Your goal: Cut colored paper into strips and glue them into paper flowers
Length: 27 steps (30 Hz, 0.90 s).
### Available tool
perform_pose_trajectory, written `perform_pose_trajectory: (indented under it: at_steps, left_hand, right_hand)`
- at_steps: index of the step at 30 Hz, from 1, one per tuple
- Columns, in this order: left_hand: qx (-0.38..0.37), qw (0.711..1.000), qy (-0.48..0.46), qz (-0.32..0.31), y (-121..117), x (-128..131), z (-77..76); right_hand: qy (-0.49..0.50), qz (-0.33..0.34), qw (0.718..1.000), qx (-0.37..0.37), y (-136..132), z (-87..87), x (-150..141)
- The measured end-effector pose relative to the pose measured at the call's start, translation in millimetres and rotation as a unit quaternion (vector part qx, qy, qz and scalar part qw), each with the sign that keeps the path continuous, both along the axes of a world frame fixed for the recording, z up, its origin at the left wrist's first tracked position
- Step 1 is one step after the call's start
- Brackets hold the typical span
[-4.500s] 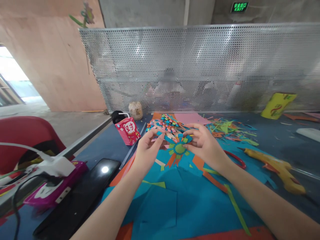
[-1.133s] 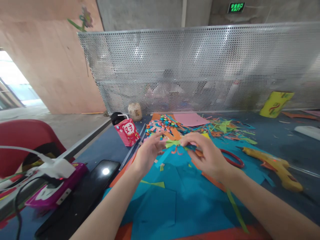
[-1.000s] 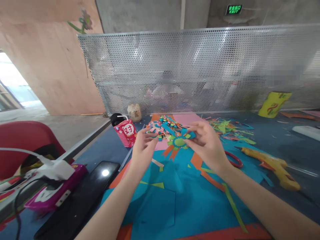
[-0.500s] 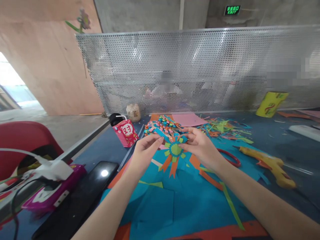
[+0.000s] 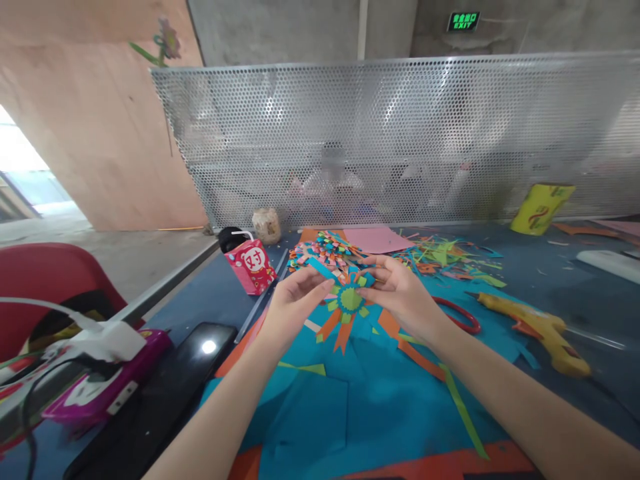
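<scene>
A paper rosette (image 5: 351, 300) faces me, with a green centre, a scalloped blue ring, green, blue and orange petals and two notched orange tails. My right hand (image 5: 400, 293) pinches its right edge between thumb and fingers. My left hand (image 5: 296, 303) is closed at the rosette's upper left, its thumb at the edge. Between these left fingers a blue paper strip (image 5: 321, 268) slants up and left from the rosette. Part of the strip and the fingertips behind it are hidden. Beneath both hands lie blue paper sheets (image 5: 310, 413).
Cut paper bits (image 5: 325, 250) and shreds (image 5: 445, 253) lie behind the hands. To the right are red-handled scissors (image 5: 463, 325) and a yellow glue gun (image 5: 545, 330). A drink carton (image 5: 253, 265), phone (image 5: 165, 393) and purple power strip (image 5: 107, 380) stand left. A perforated metal screen (image 5: 300, 133) closes the back.
The rosette was turned over and then back to its front. My left hand was apart from it a second ago, then closed on the blue strip. Since then only slight tilting.
</scene>
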<state>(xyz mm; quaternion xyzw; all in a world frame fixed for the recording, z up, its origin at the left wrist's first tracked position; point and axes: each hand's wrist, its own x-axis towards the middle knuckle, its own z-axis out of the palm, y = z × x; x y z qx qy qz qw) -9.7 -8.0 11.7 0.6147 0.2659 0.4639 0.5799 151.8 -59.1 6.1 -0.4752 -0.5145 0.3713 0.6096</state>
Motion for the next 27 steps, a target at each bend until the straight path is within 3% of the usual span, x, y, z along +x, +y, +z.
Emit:
perform_pose_trajectory:
  at_steps: [3, 13, 15, 17, 19, 20, 22, 24, 26, 27]
  left_hand:
    - [0.011, 0.999, -0.01, -0.036, -0.4, 0.4, -2.0]
    - [0.006, 0.998, -0.009, -0.067, 0.0, 0.0, -4.2]
    - [0.014, 0.999, -0.009, -0.034, 2.1, -0.7, -3.8]
    - [-0.006, 0.999, -0.011, 0.042, 7.2, -2.3, -4.4]
    - [-0.09, 0.99, -0.007, 0.105, 13.3, -4.2, -5.3]
    - [-0.149, 0.983, -0.002, 0.108, 15.6, -4.9, -5.6]
    - [-0.262, 0.964, 0.012, 0.047, 16.6, -5.3, -5.6]
    - [-0.334, 0.939, 0.014, -0.075, 12.9, -4.2, -5.3]
    - [-0.358, 0.916, -0.001, -0.179, 6.7, -2.2, -5.8]
    - [-0.348, 0.917, -0.01, -0.197, 3.9, -1.2, -6.6]
  right_hand:
    - [-0.006, 0.005, 1.0, 0.005, -0.3, -0.3, -0.8]
    - [-0.032, 0.007, 0.999, 0.011, -0.7, -0.9, 0.2]
    - [-0.048, 0.005, 0.998, 0.026, 0.3, -1.0, 1.2]
    - [-0.068, -0.007, 0.996, 0.062, 0.9, -0.1, 2.3]
    - [-0.08, -0.015, 0.99, 0.113, 0.3, 1.6, 3.4]
    - [-0.085, -0.009, 0.987, 0.137, -0.6, 2.5, 3.8]
    - [-0.101, 0.02, 0.978, 0.181, -2.9, 3.9, 4.4]
    - [-0.135, 0.059, 0.967, 0.21, -5.1, 3.7, 4.7]
    - [-0.167, 0.088, 0.956, 0.222, -6.1, 2.2, 4.9]
    - [-0.182, 0.098, 0.953, 0.223, -6.1, 1.6, 5.1]
